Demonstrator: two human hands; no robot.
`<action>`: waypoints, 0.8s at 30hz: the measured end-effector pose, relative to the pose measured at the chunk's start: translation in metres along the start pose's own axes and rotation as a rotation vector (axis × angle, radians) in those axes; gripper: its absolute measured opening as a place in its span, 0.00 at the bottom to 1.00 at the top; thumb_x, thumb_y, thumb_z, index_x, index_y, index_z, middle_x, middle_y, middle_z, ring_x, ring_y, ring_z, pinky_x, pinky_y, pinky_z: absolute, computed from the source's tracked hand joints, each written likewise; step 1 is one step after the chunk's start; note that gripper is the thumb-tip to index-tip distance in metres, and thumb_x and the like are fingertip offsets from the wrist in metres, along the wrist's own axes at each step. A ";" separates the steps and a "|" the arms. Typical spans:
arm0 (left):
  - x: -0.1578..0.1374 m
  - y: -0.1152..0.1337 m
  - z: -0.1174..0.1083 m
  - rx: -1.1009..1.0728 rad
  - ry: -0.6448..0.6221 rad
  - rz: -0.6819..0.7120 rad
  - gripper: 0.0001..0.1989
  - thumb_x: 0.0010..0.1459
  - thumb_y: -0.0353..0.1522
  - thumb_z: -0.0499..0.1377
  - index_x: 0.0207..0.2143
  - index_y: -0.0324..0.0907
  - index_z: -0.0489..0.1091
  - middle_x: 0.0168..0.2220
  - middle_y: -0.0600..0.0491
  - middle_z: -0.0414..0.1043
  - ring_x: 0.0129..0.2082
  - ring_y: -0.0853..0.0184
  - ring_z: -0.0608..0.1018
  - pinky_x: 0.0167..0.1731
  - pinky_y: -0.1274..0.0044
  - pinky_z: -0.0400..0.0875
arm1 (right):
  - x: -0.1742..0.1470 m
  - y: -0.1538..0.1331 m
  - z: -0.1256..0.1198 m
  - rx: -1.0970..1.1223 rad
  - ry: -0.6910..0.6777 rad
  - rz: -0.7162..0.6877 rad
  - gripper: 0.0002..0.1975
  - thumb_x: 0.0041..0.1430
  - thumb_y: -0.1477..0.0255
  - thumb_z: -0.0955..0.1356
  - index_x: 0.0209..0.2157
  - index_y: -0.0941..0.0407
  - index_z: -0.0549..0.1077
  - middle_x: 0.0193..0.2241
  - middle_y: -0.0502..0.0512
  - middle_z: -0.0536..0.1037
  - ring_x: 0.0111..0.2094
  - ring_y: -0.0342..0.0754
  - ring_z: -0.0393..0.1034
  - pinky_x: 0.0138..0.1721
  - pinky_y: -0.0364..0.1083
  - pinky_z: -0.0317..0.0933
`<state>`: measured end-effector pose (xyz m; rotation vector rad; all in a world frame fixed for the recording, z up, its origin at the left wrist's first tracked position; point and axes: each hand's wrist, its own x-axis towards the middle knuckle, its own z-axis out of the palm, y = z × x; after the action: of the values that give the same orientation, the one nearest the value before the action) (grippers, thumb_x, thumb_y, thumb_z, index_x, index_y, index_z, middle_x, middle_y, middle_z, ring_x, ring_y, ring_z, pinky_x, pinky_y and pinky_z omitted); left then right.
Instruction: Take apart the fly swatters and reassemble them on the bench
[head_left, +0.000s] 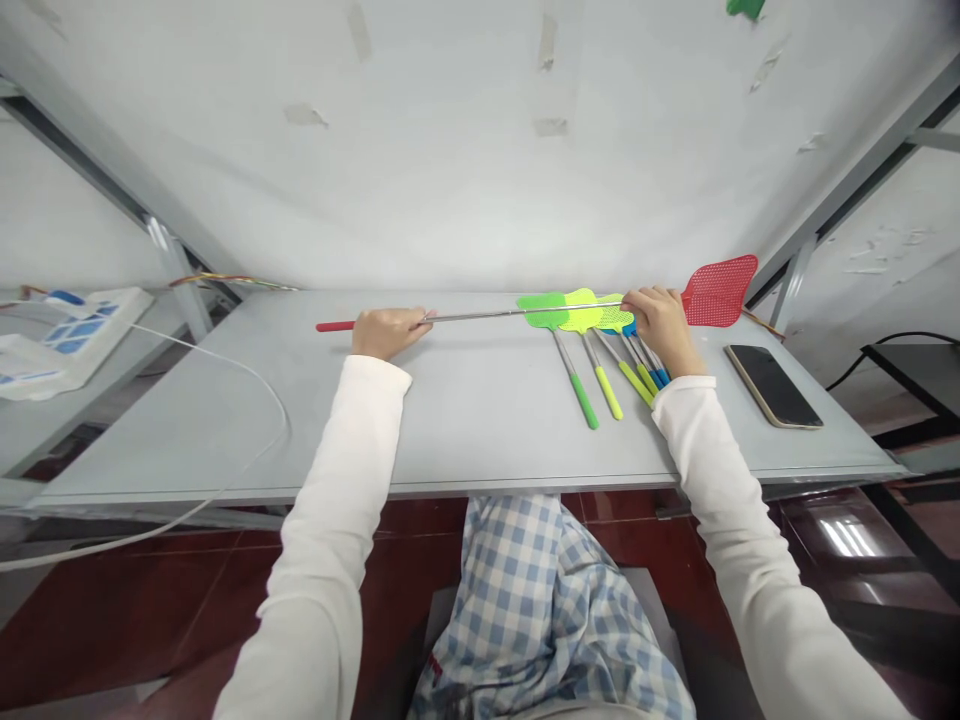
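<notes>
- Far left on my feed: a white-and-blue device, with a white cable looping across the grey table.
- My left hand is closed in a fist at the handle end of the red fly swatter, red grip poking out leftward.
- Its metal shaft runs sideways above the table, crossing in front of the green fly swatter, then yellow and blue ones, fanned out.
- My right hand has its fingers curled round the shaft near the red mesh head.
- Far right: a dark-screened smartphone lying flat.
</notes>
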<state>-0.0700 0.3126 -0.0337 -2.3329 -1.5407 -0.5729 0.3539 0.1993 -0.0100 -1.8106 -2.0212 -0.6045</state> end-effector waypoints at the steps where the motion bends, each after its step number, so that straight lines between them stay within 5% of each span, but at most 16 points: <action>1: 0.000 0.003 0.000 -0.006 0.001 0.000 0.22 0.61 0.44 0.48 0.18 0.43 0.63 0.22 0.49 0.73 0.25 0.66 0.73 0.24 0.75 0.47 | 0.000 0.001 0.001 -0.003 -0.019 0.009 0.14 0.66 0.71 0.57 0.38 0.55 0.74 0.32 0.57 0.74 0.37 0.53 0.63 0.40 0.49 0.49; 7: 0.001 0.024 0.002 -0.030 0.024 0.005 0.21 0.60 0.42 0.48 0.18 0.42 0.61 0.22 0.50 0.73 0.25 0.67 0.72 0.23 0.75 0.46 | -0.002 -0.028 0.006 0.036 -0.058 -0.094 0.14 0.67 0.69 0.59 0.43 0.54 0.74 0.40 0.59 0.75 0.43 0.54 0.64 0.47 0.51 0.50; 14: 0.002 0.066 0.003 -0.057 0.010 0.096 0.19 0.60 0.41 0.50 0.19 0.43 0.66 0.22 0.50 0.73 0.23 0.67 0.72 0.23 0.75 0.46 | 0.003 -0.070 0.002 0.154 -0.161 -0.192 0.16 0.68 0.66 0.57 0.38 0.58 0.73 0.32 0.59 0.74 0.35 0.51 0.65 0.35 0.46 0.52; 24: 0.004 0.044 0.000 0.058 0.032 0.268 0.22 0.65 0.41 0.45 0.23 0.42 0.70 0.22 0.49 0.73 0.21 0.68 0.70 0.22 0.76 0.44 | 0.004 -0.063 -0.005 0.129 -0.081 -0.223 0.15 0.68 0.68 0.57 0.33 0.57 0.71 0.28 0.59 0.75 0.33 0.52 0.63 0.35 0.47 0.49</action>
<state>-0.0284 0.2987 -0.0328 -2.4180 -1.1871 -0.4894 0.2907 0.1944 -0.0082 -1.5723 -2.2793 -0.4556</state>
